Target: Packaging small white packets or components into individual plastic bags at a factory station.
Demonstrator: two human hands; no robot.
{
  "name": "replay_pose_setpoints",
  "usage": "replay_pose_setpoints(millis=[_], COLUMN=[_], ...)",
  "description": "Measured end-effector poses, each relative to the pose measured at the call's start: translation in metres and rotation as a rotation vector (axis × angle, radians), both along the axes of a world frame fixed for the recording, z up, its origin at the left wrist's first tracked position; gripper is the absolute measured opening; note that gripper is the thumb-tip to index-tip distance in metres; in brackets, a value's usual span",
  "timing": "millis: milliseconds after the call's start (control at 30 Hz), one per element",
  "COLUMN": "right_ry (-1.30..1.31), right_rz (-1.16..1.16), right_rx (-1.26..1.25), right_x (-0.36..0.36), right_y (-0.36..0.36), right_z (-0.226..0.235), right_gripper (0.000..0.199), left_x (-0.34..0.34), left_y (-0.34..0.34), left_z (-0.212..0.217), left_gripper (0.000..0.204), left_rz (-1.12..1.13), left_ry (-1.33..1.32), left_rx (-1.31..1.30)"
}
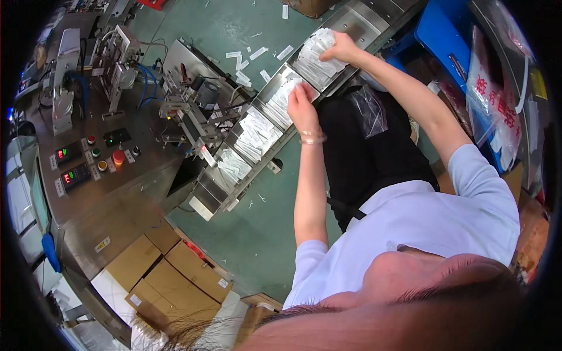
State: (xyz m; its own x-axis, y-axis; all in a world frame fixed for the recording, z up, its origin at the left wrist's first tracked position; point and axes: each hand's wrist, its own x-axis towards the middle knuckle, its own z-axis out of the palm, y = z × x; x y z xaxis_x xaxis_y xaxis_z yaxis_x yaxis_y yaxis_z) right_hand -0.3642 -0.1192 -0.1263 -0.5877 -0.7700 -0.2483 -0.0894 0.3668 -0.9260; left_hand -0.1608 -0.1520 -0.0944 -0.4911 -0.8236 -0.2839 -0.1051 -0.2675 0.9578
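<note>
A metal conveyor trough point(216, 190) with dividers runs slantwise in front of me, its compartments filled with slim white paper packets point(257, 136). My right hand point(344, 50) grips a thick fanned bunch of white packets point(319, 58) at the far end of the trough, thumb on the near side. My left hand point(303, 108) is closed with its fingertips together at the upper edge of a second heap of packets point(282, 102), one compartment closer. Exactly how many packets its fingers pinch is hidden. A looser heap of packets point(233, 168) lies in the nearest filled compartment.
Left stands a steel machine with a control panel point(119, 157), buttons and red displays. Loose packets point(257, 54) litter the green floor beyond the trough. Cardboard boxes point(175, 281) sit at lower left. At right are a blue bin point(442, 41) and a plastic bag point(489, 99).
</note>
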Motion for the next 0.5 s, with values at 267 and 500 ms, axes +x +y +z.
replay_pose_setpoints(millis=[267, 500], right_ry=[-0.321, -0.003], right_rz=[-0.047, -0.285], right_rx=[-0.383, -0.568], right_x=[-0.023, -0.088], right_y=[0.051, 0.158], right_z=[0.049, 0.07], right_gripper=[0.053, 0.072], left_x=[-0.126, -0.24], left_y=[-0.008, 0.102], left_z=[0.037, 0.062], left_gripper=[0.048, 0.05], left_rz=[0.201, -0.23], left_ry=[0.18, 0.398], left_rx=[0.513, 0.181])
